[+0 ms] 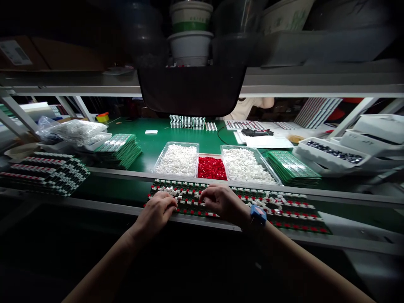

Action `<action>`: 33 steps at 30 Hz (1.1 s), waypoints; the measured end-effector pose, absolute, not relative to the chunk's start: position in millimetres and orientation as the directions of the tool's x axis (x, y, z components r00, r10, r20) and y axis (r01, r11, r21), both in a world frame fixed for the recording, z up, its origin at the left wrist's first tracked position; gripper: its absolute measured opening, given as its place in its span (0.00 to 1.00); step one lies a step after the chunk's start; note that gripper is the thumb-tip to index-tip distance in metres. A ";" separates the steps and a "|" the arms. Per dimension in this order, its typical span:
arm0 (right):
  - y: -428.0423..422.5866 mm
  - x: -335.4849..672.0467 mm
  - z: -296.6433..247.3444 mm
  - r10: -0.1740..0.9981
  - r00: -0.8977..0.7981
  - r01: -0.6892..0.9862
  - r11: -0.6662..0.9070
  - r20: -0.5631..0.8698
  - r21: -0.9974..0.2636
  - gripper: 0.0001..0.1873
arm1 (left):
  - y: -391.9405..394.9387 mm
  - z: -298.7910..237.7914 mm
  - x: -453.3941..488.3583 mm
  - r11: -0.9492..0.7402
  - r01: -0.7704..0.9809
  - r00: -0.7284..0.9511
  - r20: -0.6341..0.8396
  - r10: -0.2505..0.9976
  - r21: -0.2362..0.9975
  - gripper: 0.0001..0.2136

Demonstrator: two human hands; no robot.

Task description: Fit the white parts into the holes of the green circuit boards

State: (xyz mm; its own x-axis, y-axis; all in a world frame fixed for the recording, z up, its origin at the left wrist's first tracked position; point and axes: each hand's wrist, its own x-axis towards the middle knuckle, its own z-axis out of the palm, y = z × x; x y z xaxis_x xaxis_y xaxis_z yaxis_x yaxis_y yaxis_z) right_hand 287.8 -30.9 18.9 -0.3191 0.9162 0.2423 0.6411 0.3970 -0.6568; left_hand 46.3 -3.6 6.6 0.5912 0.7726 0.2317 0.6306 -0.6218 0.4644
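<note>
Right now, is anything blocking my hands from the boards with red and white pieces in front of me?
Nothing visible blocks your left hand or right hand; both are right at the boards. Loose white pieces lie on top, though, mostly right of your right hand.

Nearest you lies the board panel [189, 203], with the left tray [159, 160], middle tray [210, 155] and right tray [264, 159] side by side behind it on the worktop [147, 145], a left board stack [118, 149] and right board stack [292, 166] flanking them, and bins [331, 163] farther right.
</note>
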 end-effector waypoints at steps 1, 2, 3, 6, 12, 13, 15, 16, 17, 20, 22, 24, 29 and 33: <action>-31.1 288.3 19.1 0.915 -0.324 0.649 0.399 0.239 -0.648 0.11 | -3.0 7.8 46.9 -0.627 0.634 0.599 0.226 0.768 0.452 0.06; -31.2 288.6 19.2 0.916 -0.325 0.658 0.399 0.237 -0.639 0.11 | -2.4 8.8 47.6 -0.634 0.636 0.608 0.220 0.763 0.441 0.06; -31.3 288.7 19.0 0.916 -0.325 0.666 0.398 0.235 -0.631 0.11 | -2.0 9.6 48.4 -0.640 0.636 0.617 0.214 0.757 0.431 0.06; -31.3 288.8 16.7 0.929 -0.313 0.686 0.366 0.199 -0.629 0.11 | -2.0 10.6 50.0 -0.663 0.623 0.646 0.205 0.735 0.414 0.06; -32.0 287.8 10.1 0.944 -0.309 0.679 0.302 0.112 -0.670 0.06 | -1.1 10.2 41.2 -0.682 0.605 0.627 0.282 0.726 0.412 0.05; -32.0 287.1 9.6 0.944 -0.309 0.672 0.303 0.117 -0.676 0.07 | 0.9 10.9 37.9 -0.678 0.616 0.597 0.324 0.734 0.400 0.05; -31.8 285.6 9.3 0.940 -0.306 0.655 0.323 0.151 -0.683 0.07 | 6.6 12.7 31.5 -0.678 0.642 0.550 0.400 0.733 0.359 0.05; -31.6 284.7 9.4 0.936 -0.306 0.644 0.340 0.177 -0.685 0.07 | 9.7 13.5 28.9 -0.684 0.648 0.546 0.421 0.724 0.335 0.05; -31.3 283.9 9.5 0.930 -0.308 0.629 0.357 0.201 -0.690 0.07 | 12.8 14.2 26.8 -0.695 0.647 0.558 0.426 0.712 0.313 0.05; -30.9 282.1 9.9 0.922 -0.307 0.599 0.381 0.237 -0.704 0.10 | 19.2 14.5 25.0 -0.733 0.624 0.624 0.392 0.676 0.272 0.06; -30.7 281.5 9.6 0.923 -0.300 0.615 0.380 0.241 -0.691 0.11 | 20.6 14.2 26.6 -0.750 0.613 0.657 0.369 0.658 0.248 0.06; -30.5 281.2 8.7 0.927 -0.290 0.644 0.372 0.237 -0.668 0.11 | 20.6 14.6 29.0 -0.759 0.610 0.676 0.351 0.648 0.228 0.06; -31.1 280.3 7.2 0.928 -0.295 0.626 0.368 0.228 -0.687 0.10 | 20.9 18.7 31.4 -0.762 0.582 0.674 0.356 0.647 0.283 0.05; -35.9 279.1 9.5 0.933 -0.281 0.634 0.357 0.226 -0.686 0.11 | 18.0 18.6 27.7 -0.704 0.574 0.576 0.404 0.710 0.419 0.04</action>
State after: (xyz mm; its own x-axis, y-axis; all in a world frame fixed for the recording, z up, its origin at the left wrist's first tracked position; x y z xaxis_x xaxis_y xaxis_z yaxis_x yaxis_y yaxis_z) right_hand 279.1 -35.9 9.5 -0.2812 0.9326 0.2262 0.6340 0.3575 -0.6857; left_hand 27.7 18.0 18.6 0.5763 0.7104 0.4040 0.5741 -0.7037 0.4186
